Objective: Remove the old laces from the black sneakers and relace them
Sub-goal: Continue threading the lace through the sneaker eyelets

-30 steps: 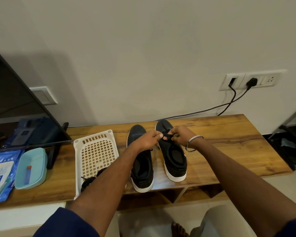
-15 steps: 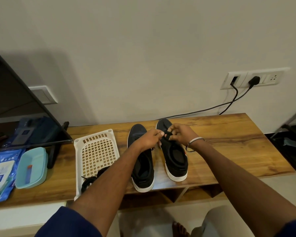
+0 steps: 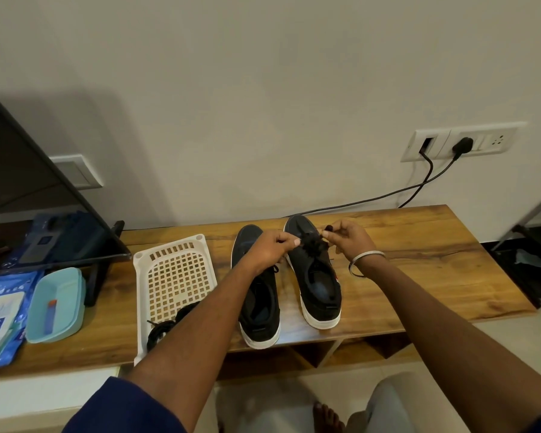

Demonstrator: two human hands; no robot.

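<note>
Black lace (image 3: 310, 242), pinched, canvas sneaker (image 3: 317, 273)

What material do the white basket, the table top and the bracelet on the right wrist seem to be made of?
White basket: moulded plastic, fairly matte; its base is an even square grid.
Table top: wood or a wood-look laminate, smooth with a slight sheen; brown grain and dark streaks show.
Bracelet: probably metal; a thin, silvery, shiny ring.
</note>
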